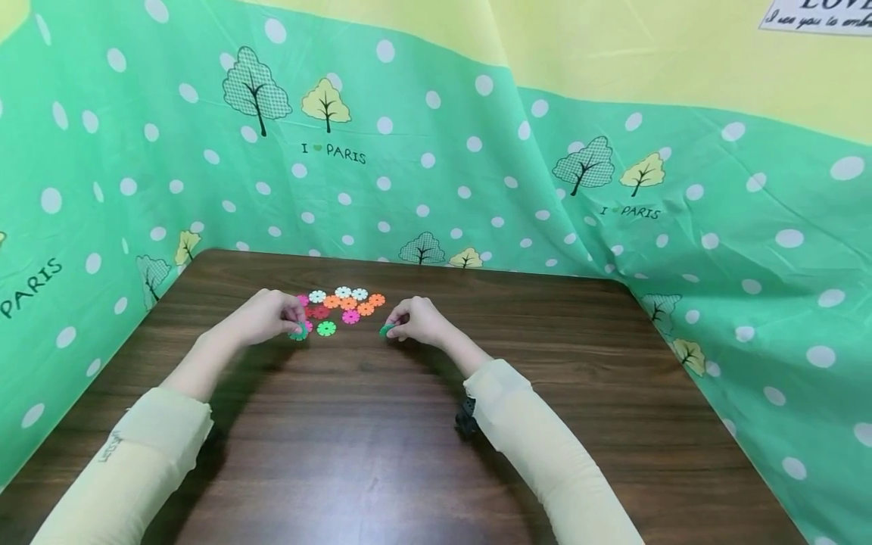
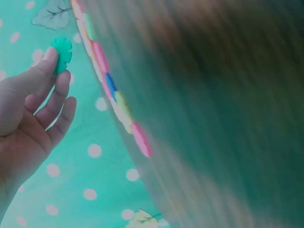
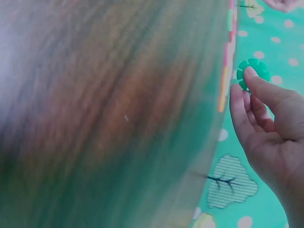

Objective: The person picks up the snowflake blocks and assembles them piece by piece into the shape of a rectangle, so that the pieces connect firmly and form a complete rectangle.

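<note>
My left hand (image 1: pixel 271 318) pinches a green notched plastic disc (image 2: pixel 62 56), like a flat snowflake building piece, between thumb and fingers. To the right, my right hand (image 1: pixel 422 322) pinches another green notched disc (image 3: pixel 257 65) by its edge. Between the hands, and partly behind the left one, lies a loose cluster of similar discs on the table. Among them are a bright green disc (image 1: pixel 326 328), a pink disc (image 1: pixel 350 317), a white disc (image 1: pixel 317 297), an orange disc (image 1: pixel 348 303) and a red disc (image 1: pixel 320 312). Left-hand fingers hide part of the cluster.
The dark wood-grain table (image 1: pixel 381 424) reflects light near its front. Behind and beside it hangs a green and yellow cloth (image 1: pixel 463 166) with dots and trees. A black object (image 1: pixel 466 418) shows beneath the right sleeve cuff.
</note>
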Tool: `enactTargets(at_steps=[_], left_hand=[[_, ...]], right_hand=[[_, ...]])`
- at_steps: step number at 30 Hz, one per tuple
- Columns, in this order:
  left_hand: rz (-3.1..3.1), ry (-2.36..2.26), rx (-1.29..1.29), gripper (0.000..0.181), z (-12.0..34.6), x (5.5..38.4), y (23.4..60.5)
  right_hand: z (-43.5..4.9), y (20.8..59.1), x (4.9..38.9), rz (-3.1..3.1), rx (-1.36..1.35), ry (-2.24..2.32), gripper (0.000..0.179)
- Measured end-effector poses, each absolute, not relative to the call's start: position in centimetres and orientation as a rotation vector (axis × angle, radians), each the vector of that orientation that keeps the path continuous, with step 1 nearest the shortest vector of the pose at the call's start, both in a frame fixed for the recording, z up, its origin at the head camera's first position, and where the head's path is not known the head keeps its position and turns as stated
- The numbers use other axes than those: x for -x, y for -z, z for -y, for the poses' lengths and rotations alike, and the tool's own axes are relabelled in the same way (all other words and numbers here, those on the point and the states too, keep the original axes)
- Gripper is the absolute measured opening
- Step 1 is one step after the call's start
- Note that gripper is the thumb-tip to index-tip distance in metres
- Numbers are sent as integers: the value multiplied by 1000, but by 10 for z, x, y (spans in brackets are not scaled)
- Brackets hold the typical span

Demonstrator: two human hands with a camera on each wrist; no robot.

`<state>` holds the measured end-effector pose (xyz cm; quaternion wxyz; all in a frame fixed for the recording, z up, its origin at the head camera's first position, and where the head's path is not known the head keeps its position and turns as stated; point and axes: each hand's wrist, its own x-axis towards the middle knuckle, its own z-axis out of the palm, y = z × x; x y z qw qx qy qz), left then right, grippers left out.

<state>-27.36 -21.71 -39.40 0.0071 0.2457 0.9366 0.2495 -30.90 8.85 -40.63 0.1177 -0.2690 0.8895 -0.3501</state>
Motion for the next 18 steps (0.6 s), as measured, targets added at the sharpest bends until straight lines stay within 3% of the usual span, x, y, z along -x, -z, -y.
enactTargets(at_steps=[18], left_hand=[[-3073, -1078, -641, 9, 170, 244, 363]], right_hand=[[-134, 373, 267, -2788, 1073, 1328, 11]])
